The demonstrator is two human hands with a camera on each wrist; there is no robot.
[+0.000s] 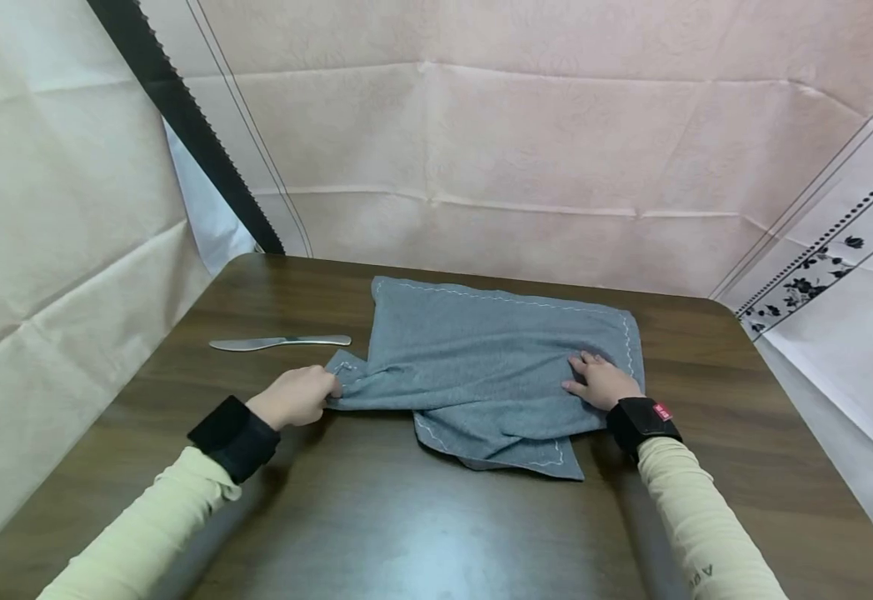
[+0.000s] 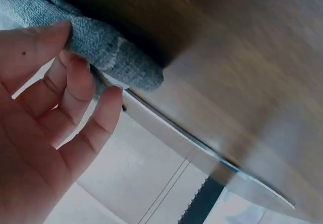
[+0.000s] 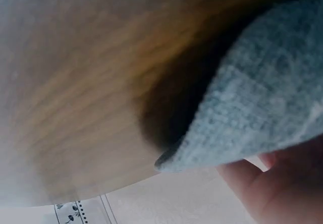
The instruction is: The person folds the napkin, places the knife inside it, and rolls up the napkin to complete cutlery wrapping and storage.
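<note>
A blue-grey cloth [image 1: 474, 342] with white stitching along its hem lies partly folded on the table. Its lower part is bunched, and one stitched corner sticks out toward the near side. My left hand [image 1: 297, 396] pinches the cloth's left end between thumb and fingers; the left wrist view shows the gathered cloth [image 2: 118, 52] at the thumb tip. On the right part of the cloth rests my right hand [image 1: 601, 385], fingers spread over the fabric. Close up in the right wrist view, a cloth edge [image 3: 252, 103] hides most of that hand's fingers.
A silver table knife [image 1: 279, 342] lies on the brown wooden table [image 1: 376, 517], left of the cloth and beyond my left hand. Pale creased sheets [image 1: 541, 142] hang behind the far edge and at both sides.
</note>
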